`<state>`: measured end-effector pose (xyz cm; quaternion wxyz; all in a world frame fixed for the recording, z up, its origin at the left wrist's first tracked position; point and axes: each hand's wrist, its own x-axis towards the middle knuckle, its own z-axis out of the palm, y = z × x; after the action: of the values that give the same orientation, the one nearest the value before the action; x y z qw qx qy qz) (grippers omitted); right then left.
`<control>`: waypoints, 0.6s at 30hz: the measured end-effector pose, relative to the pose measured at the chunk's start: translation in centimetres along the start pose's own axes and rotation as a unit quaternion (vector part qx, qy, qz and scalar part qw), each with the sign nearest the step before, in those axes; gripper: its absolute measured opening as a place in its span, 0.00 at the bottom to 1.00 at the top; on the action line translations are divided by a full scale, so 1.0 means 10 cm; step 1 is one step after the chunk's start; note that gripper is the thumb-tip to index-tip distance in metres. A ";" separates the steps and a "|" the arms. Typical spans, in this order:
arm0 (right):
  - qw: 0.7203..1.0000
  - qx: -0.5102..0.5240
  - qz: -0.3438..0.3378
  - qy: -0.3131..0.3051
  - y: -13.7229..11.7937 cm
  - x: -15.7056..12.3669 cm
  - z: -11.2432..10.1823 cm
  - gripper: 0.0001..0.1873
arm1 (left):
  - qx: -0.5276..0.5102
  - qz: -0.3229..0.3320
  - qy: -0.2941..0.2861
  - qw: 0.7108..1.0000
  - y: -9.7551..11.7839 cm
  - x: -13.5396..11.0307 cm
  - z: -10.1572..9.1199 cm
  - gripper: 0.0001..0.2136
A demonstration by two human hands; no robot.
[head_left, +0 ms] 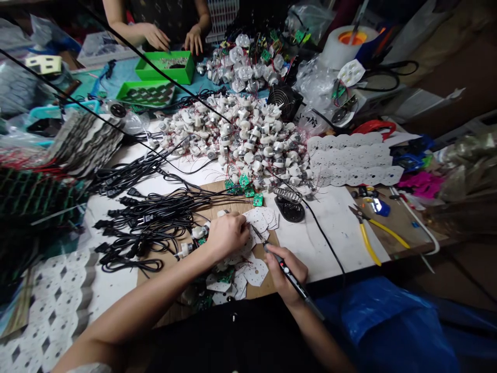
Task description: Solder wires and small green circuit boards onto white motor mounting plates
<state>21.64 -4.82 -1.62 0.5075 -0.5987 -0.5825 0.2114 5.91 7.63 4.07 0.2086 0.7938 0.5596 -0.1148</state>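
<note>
My right hand grips a soldering iron like a pen, its tip pointing up and left toward the white circuit boards. Close beside that tip, my left hand is closed, its fingers curled downward. What its fingers pinch is hidden from this angle. Under and below the left hand lie more loose white boards, and small white motors sit to its left. Several small green circuit boards lie just beyond the hands, beside a coiled iron stand.
A big heap of white motors fills the table's middle. Black power cords lie left; yellow-handled pliers and white panel sheets lie right. Across the table, another person's hands are at a green tray.
</note>
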 end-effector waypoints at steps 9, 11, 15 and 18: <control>1.000 0.006 -0.012 0.017 -0.01 -0.01 0.02 0.09 | -0.005 0.004 0.012 1.000 -0.01 0.00 0.01 0.12; 1.000 0.019 0.012 0.012 -0.01 -0.01 -0.01 0.09 | -0.006 0.007 0.016 1.000 -0.01 0.00 0.01 0.12; 0.996 0.059 0.065 0.022 0.00 -0.03 -0.05 0.09 | -0.013 0.017 0.031 0.999 -0.04 -0.01 0.03 0.12; 0.994 0.063 0.078 0.034 0.00 -0.05 -0.07 0.09 | -0.040 0.039 0.051 0.997 -0.09 -0.02 0.04 0.11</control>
<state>22.13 -5.48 -1.55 0.5459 -0.6162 -0.5015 0.2661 4.97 7.52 3.58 0.2154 0.8107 0.5427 -0.0433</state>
